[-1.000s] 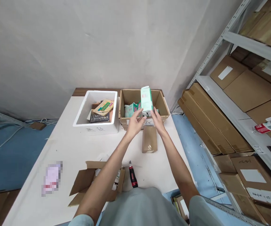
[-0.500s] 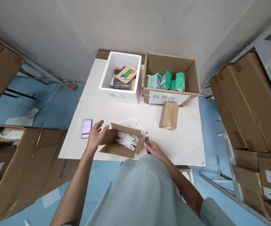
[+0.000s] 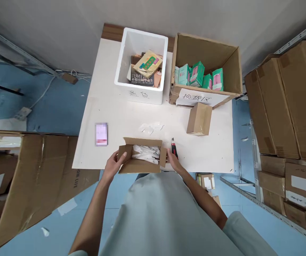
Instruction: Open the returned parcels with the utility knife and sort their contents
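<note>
The surface bears the open carton at lower centre of frame. The left hand keeps its grip on the left flap, which should steady that end; the right hand meets the right flap, its grip too hidden to tell.

My left hand has a lane going far, between the phone and the open carton, up to the white foam box. The knife lies at my right hand, and farther right the sealed carton blocks a low reach to the big cardboard box.
</note>
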`<action>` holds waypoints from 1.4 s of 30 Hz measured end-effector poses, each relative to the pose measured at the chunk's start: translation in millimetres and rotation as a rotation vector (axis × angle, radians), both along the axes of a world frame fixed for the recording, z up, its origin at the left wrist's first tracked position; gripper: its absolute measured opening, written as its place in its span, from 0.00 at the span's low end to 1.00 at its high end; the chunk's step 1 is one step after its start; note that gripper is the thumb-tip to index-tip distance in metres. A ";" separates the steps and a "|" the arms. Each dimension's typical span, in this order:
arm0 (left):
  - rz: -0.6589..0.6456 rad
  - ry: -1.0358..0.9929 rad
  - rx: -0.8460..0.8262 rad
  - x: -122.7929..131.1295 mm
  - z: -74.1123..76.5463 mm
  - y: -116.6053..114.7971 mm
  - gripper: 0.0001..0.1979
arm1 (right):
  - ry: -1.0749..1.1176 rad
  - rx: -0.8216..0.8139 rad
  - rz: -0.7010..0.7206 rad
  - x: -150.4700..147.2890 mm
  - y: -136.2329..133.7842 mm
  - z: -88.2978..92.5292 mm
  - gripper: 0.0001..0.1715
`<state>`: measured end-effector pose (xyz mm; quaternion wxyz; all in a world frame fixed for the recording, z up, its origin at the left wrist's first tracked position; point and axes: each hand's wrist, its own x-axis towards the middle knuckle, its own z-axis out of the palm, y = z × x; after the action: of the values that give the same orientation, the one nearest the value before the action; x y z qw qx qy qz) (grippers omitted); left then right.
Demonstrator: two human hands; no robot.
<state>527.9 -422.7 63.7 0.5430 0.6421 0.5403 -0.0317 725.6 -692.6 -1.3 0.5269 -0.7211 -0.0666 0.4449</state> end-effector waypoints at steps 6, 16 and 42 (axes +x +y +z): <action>0.018 -0.161 -0.162 -14.5 -5.2 40.6 0.47 | -0.430 -0.403 0.126 55.7 22.2 -15.3 0.34; -0.577 -0.220 0.095 124.8 -105.3 117.4 0.47 | -0.594 -0.756 0.661 98.3 88.1 -46.9 0.20; -1.049 -0.183 0.244 214.6 -105.1 107.2 0.10 | -0.619 -0.459 0.727 122.9 179.0 -15.0 0.07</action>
<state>742.5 -315.5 -41.4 0.4205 0.8840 0.0979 -0.1792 848.6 -513.6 -16.3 0.1232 -0.8459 -0.3657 0.3682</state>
